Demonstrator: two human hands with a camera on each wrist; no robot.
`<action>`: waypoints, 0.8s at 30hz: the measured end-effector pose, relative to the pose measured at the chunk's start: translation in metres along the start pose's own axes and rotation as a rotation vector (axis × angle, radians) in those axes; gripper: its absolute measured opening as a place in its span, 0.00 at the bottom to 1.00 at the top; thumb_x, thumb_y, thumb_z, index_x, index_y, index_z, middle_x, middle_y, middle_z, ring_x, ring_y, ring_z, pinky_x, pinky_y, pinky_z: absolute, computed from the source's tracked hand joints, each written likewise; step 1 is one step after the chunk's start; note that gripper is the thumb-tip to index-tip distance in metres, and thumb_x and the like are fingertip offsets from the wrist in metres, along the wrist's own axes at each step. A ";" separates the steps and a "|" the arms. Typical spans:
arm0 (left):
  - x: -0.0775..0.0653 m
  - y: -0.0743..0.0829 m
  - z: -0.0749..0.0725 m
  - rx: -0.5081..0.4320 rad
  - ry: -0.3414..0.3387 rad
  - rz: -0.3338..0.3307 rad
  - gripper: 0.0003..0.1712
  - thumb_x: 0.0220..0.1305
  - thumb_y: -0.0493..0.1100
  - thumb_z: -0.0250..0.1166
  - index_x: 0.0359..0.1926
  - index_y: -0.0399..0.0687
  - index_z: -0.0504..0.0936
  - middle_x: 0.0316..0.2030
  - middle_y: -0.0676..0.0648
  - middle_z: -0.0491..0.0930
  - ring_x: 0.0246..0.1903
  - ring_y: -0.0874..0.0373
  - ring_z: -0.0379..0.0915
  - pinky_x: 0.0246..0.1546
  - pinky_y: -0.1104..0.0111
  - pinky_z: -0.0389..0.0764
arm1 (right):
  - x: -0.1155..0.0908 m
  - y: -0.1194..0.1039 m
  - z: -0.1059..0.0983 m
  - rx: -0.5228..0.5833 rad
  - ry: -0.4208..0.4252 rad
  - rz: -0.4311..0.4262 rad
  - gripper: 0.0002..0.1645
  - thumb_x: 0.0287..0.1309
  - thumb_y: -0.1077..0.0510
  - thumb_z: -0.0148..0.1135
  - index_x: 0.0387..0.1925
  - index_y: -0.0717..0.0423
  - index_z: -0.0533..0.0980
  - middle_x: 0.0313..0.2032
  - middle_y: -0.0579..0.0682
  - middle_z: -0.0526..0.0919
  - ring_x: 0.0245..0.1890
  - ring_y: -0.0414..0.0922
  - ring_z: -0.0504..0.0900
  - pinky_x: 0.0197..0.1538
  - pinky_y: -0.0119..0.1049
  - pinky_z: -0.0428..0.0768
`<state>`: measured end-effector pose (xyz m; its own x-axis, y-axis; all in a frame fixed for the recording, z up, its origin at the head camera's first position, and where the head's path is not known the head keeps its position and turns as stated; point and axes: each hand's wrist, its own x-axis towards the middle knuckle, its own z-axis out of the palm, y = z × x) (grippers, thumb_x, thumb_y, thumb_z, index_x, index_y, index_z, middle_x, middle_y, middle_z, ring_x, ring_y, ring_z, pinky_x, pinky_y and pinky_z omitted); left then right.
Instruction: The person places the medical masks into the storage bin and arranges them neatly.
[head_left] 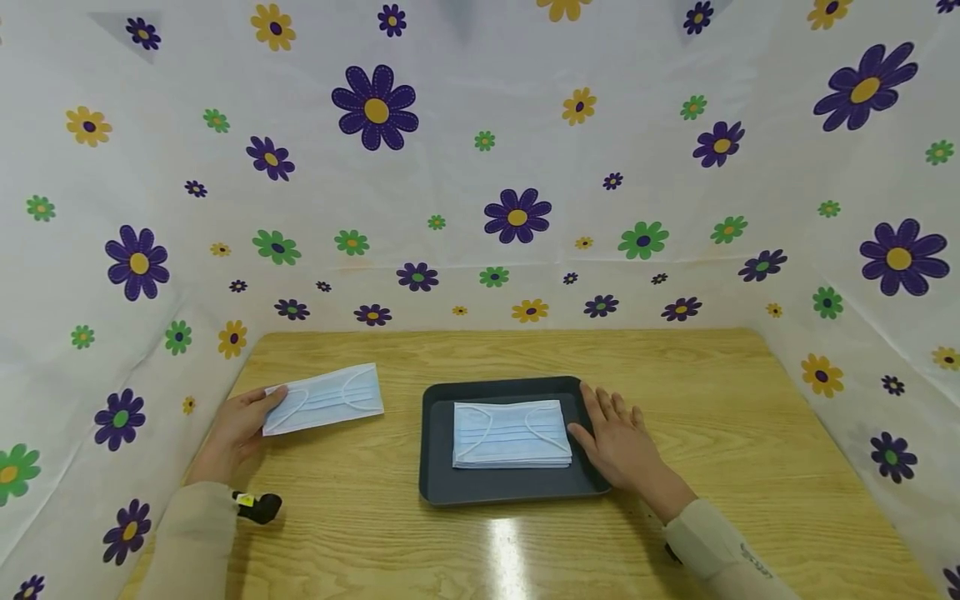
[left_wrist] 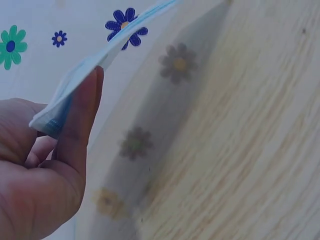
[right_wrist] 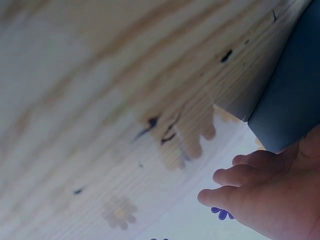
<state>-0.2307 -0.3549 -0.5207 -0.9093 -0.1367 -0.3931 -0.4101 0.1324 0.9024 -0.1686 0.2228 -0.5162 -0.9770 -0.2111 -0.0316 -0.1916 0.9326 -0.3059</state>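
Note:
My left hand point(head_left: 242, 422) pinches one end of a pale blue face mask point(head_left: 330, 402) between thumb and fingers, left of the tray. The left wrist view shows the mask point(left_wrist: 95, 62) edge-on above the table, with fingers beneath it. A small stack of face masks point(head_left: 510, 435), white ear loops on top, lies in a dark grey tray point(head_left: 437, 483). Against the tray's right rim rests my right hand point(head_left: 618, 437), fingers extended. In the right wrist view its fingers point(right_wrist: 235, 176) stretch out beside the tray's outer wall point(right_wrist: 285, 95), holding nothing.
The wooden table point(head_left: 720, 433) carries the tray near its middle. White cloth with printed flowers point(head_left: 517, 217) hangs along the back and both sides. A black wrist-worn device point(head_left: 258, 507) sits at my left wrist.

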 end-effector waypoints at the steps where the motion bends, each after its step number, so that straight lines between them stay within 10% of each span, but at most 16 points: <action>1: -0.001 0.001 0.001 -0.006 -0.011 0.000 0.47 0.80 0.54 0.59 0.82 0.31 0.49 0.73 0.31 0.63 0.38 0.77 0.75 0.41 0.79 0.83 | 0.000 0.000 0.000 0.000 0.000 -0.001 0.45 0.82 0.37 0.44 0.84 0.58 0.46 0.79 0.72 0.57 0.79 0.74 0.54 0.75 0.78 0.51; 12: -0.010 0.017 0.019 -0.099 -0.064 0.062 0.46 0.79 0.52 0.61 0.81 0.28 0.52 0.38 0.64 0.80 0.37 0.72 0.81 0.42 0.76 0.86 | 0.000 0.001 0.001 0.012 0.004 -0.004 0.45 0.82 0.38 0.44 0.84 0.58 0.47 0.78 0.73 0.58 0.78 0.75 0.54 0.75 0.78 0.52; 24: -0.020 0.028 0.034 -0.087 -0.084 0.066 0.46 0.79 0.54 0.60 0.82 0.32 0.51 0.59 0.45 0.77 0.41 0.73 0.81 0.45 0.77 0.85 | 0.001 0.000 0.002 0.013 0.005 -0.005 0.45 0.82 0.38 0.45 0.84 0.59 0.47 0.78 0.73 0.58 0.78 0.75 0.55 0.74 0.78 0.52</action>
<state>-0.2263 -0.3148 -0.4936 -0.9384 -0.0468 -0.3425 -0.3447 0.0519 0.9373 -0.1699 0.2222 -0.5185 -0.9764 -0.2143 -0.0251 -0.1954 0.9277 -0.3182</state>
